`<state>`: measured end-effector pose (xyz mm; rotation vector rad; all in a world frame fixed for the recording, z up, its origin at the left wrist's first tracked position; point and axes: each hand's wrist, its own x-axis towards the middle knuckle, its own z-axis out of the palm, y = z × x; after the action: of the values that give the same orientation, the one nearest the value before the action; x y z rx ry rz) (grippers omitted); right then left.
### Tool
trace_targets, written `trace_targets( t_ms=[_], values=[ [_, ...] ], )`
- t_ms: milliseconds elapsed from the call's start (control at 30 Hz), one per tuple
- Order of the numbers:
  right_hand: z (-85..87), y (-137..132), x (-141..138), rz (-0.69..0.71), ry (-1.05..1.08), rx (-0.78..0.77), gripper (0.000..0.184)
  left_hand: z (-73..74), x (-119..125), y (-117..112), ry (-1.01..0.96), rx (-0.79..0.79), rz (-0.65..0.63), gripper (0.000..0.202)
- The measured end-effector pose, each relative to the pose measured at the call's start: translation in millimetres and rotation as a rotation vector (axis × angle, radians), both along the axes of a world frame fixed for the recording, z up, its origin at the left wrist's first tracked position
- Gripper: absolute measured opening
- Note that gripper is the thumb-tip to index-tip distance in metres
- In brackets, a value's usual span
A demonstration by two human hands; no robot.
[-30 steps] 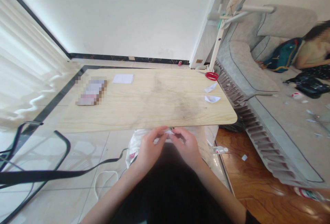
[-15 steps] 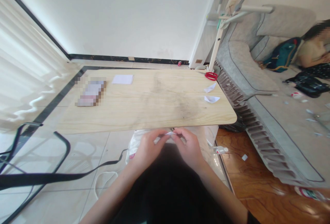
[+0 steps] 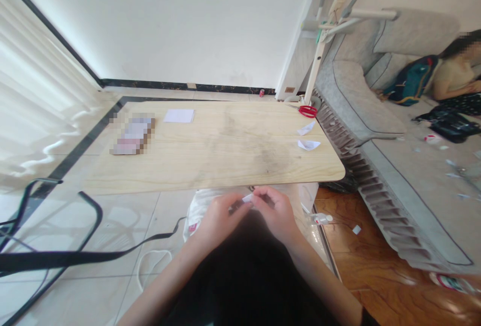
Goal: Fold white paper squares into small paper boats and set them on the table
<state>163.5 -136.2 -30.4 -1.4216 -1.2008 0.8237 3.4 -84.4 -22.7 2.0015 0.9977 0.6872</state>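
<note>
Head view: small folded white paper [image 3: 247, 198]

The small folded paper piece [image 3: 247, 198] is plain white. The rectangular wooden tabletop [image 3: 210, 155] is pale tan, wood-grained and smudged grey. The looped scissors handles [image 3: 308, 111] are red; the cushioned fabric sofa [image 3: 413, 181] is grey, dark-piped.

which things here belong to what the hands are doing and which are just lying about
Likely part of it:
- small paper piece, in left hand and right hand
- folded papers
- white paper stack
- perhaps scissors, not in hand

Likely just lying about:
- red can
- backpack
- bottle
</note>
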Motion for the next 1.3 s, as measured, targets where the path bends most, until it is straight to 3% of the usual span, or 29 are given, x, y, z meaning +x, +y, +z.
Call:
trace_targets(
  t_ms=[200,367,700,933,1133,1300],
  values=[
    [-2.9,1.7,0.1,0.038,0.130,-0.043,0.015,0.6,-0.1,0.3,0.009,-0.075,-0.036,0.033],
    [0.2,2.1,2.3,0.069,0.045,-0.044,0.010,2.0,-1.1,-2.1,0.000,-0.132,-0.066,0.031],
    [-0.8,-0.3,-3.3,-0.004,-0.104,0.028,0.012,-6.2,4.2,-3.5,0.097,0.103,-0.049,0.023],
    [-1.9,1.1,-2.8,0.089,0.005,-0.042,0.013,0.0,3.0,-3.1,-0.074,-0.084,0.069,0.035],
    [-4.2,-0.1,-3.0,0.090,-0.034,-0.045,0.013,-2.4,2.2,-0.6,0.062,0.016,0.070,0.026],
    [-1.9,-1.1,-4.9,0.099,-0.080,-0.040,0.017,-3.0,-3.1,4.6,-0.060,-0.060,0.065,0.022]
  ],
)
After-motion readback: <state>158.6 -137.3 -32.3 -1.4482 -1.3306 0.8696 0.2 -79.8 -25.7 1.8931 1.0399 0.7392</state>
